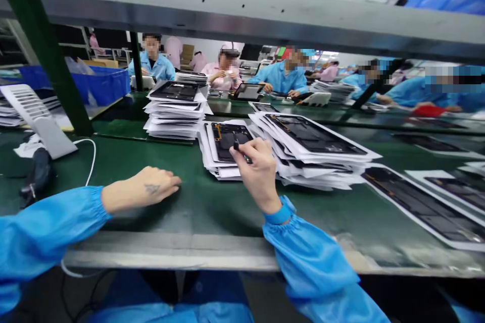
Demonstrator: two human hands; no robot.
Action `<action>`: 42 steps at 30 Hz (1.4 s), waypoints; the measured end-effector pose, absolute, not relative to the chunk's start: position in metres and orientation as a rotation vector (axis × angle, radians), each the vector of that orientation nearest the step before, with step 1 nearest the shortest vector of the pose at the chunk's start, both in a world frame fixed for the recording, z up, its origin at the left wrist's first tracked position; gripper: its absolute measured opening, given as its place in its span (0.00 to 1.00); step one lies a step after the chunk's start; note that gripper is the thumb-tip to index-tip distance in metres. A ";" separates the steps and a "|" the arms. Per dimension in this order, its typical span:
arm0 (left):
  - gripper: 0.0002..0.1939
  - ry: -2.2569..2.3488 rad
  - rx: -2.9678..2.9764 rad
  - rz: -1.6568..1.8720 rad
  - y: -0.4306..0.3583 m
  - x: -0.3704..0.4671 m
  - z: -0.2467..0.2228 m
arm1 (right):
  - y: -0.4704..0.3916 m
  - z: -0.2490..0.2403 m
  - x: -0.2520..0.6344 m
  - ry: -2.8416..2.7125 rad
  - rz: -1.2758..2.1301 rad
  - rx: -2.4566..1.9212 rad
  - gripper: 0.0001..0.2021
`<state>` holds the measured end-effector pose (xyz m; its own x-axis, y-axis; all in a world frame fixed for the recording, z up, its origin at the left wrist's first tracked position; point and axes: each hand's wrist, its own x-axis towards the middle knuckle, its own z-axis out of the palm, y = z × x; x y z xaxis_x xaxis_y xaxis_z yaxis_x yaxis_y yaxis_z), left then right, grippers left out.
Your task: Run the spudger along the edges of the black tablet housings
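My right hand (258, 171) pinches a thin dark tool (245, 156) with a black end, its exact kind hard to make out. It hovers in front of a black tablet-like panel (223, 147) with a gold strip, which tops a low pile of white sheets (212, 167). My left hand (146, 189) rests on the green table (189, 212) with its fingers curled in; nothing shows in it, though the palm side is hidden. Right of my right hand, a higher stack of sheets (322, 181) bears another black panel (314, 133).
A tall stack (174, 121) of panels and sheets stands at the back. On the left are a white slotted stand (41, 123), a black-handled object (40, 174) and a blue bin (100, 83). More panels (424, 202) lie right. A metal beam (227, 15) crosses overhead; co-workers sit opposite.
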<state>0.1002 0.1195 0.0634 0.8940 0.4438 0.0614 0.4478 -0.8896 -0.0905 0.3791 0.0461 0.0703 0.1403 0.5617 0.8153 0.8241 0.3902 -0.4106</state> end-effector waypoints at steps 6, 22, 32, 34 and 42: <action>0.09 -0.450 -2.851 -0.101 0.166 0.177 0.073 | 0.055 0.065 0.399 -1.721 -0.223 -1.336 0.13; 0.13 -0.165 -2.977 -0.330 0.190 0.225 0.062 | 0.101 0.051 0.443 -2.341 -0.129 -1.327 0.13; 0.08 -0.363 -3.251 -0.639 0.185 0.224 0.084 | 0.087 0.057 0.435 -2.210 -0.236 -1.270 0.05; 0.10 -0.517 -3.311 -0.794 0.185 0.223 0.088 | 0.081 0.060 0.433 -2.109 -0.296 -1.264 0.06; 0.30 -1.058 -3.662 -1.052 0.163 0.258 0.109 | 0.053 0.075 0.412 -1.879 -0.427 -1.111 0.07</action>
<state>0.2578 0.1628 0.1093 0.7598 0.6112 0.2216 0.2251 -0.5672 0.7922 0.4117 0.0530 0.0749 -0.2065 0.5257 0.8252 0.8308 0.5397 -0.1359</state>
